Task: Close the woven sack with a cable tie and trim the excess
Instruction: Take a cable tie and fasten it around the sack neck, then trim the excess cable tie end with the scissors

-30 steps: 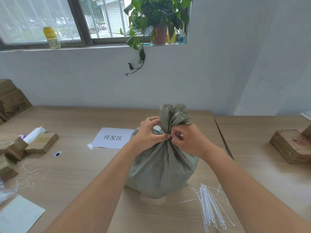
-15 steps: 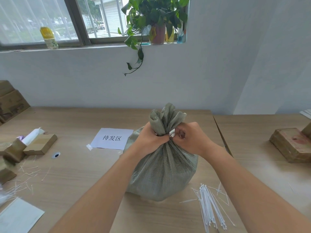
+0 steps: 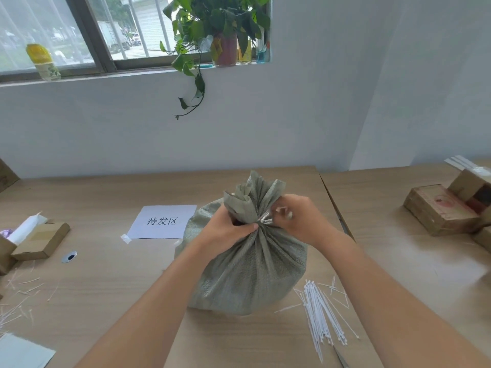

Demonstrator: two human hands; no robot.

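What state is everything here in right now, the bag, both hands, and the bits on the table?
Grey-green woven sack: upright, neck gathered.
Left hand: clamped round neck.
Right hand: pinching a white cable tie.
Spare white cable ties: loose bundle lying flat.
White paper sign: taped flat.

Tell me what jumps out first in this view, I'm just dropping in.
The grey-green sack stands mid-table, its neck bunched in the left hand while the right hand pinches a white cable tie at the neck. Spare ties lie on the table right of the sack, and a paper sign lies behind it to the left.
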